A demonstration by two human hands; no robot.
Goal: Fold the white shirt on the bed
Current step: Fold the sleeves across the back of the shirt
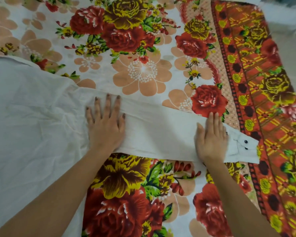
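Cloth fills the left edge of the bed: the body of the white shirt (27,120) lies spread and lightly creased over the floral bedsheet (140,48), running off the left side of the view. From it one sleeve (161,132) stretches rightward across the sheet toward the red patterned border along the right edge. The left hand (106,127) rests palm down where the sleeve meets the body, fingers splayed flat, gripping nothing, only pressing. Further right, the right hand (211,139) lies flat on the sleeve just short of the buttoned cuff (243,147), fingers together and extended, likewise holding nothing. The step in hand looks like smoothing the sleeve before it is folded in. To do it well, the left palm should anchor the shoulder end while the right sweeps outward to the cuff, pushing creases off the end and keeping both sleeve edges straight, so that the coming fold lands crisp over the body.
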